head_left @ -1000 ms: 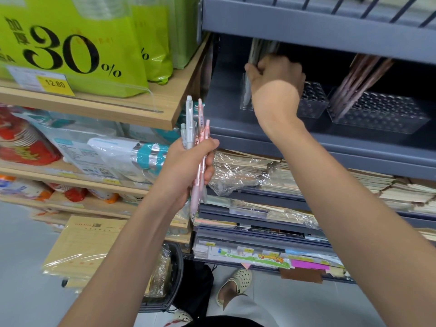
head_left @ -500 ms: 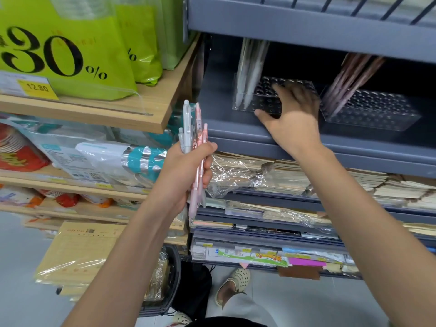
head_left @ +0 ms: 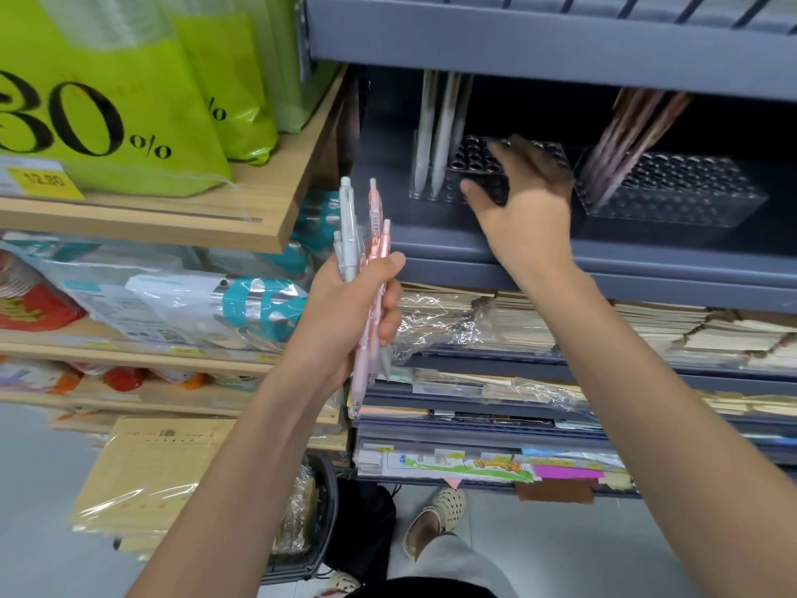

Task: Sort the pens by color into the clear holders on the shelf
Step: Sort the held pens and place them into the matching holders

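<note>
Gripping a bundle of pens [head_left: 366, 235], white and pink, the left hand [head_left: 345, 312] curls round their mid-barrels. The right hand [head_left: 530, 205] is open with fingers spread, holding nothing, at the left clear holder [head_left: 474, 161], up and right of the bundle.

Judgement: the pens are light, stiff and smooth, and apt to slide against each other, so pinch one barrel near its clip.

White pens [head_left: 431, 135] stand left of the right hand. Pink pens [head_left: 634, 127] sit in the second holder [head_left: 681, 192] to its right. The upper shelf edge [head_left: 539, 41] overhangs both, limiting the entry angle.

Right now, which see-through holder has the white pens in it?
The left holder, the one by the right hand. Its white pens stand at the left end; the right holder holds pinkish-brown pens instead.
</note>
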{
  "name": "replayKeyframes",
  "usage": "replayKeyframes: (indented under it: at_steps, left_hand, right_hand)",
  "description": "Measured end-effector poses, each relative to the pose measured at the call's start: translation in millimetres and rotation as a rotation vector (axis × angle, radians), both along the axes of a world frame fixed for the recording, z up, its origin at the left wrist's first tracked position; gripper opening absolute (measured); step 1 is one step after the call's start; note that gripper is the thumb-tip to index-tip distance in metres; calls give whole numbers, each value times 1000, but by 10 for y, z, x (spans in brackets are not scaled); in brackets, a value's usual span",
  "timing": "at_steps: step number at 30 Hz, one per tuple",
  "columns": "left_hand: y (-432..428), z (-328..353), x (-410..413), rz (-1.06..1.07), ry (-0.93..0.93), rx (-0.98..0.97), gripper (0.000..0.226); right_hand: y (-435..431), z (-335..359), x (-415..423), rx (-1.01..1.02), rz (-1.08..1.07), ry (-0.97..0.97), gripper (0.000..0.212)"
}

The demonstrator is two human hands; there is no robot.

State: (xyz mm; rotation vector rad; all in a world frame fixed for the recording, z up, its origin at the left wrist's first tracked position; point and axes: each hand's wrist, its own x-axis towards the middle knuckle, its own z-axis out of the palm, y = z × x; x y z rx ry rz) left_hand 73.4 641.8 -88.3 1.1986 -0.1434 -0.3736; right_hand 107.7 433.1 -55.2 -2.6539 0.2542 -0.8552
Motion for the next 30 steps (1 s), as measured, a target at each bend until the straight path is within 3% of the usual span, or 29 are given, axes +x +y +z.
replayKeyframes:
  at_steps: [2, 3, 8, 13, 15, 18, 21, 26, 30]
  left_hand:
    - [15, 12, 0, -28, -32, -22, 18]
    - [17, 17, 5, -42, -47, -25, 18]
    - [-8, 39, 6, -127, -63, -10, 22]
    - [-61, 65, -28, -214, -46, -5, 18]
    - [-98, 76, -30, -226, -36, -22, 20]
    - [-181, 79, -55, -235, -40, -15, 25]
    - [-334, 78, -107, -193, -21, 30, 5]
    - [-588, 120, -189, -79, 88, -15, 22]
    - [-775, 161, -250, -32, 91, -33, 26]
  right_hand:
    - [95, 45, -125, 133, 138, -205, 28]
    - [154, 69, -182, 226, 225, -215, 21]
    - [344, 200, -285, 626, 566, 135, 5]
    - [278, 229, -299, 860, 633, 298, 10]
    - [245, 229, -346, 1041, 636, 255, 7]
    - [130, 248, -458, 1339, 584, -15, 6]
    - [-103, 246, -637, 1377, 419, -281, 5]
    - [-628, 239, -894, 1236, 245, -534, 9]
    - [-1083, 262, -961, 1125, 185, -604, 19]
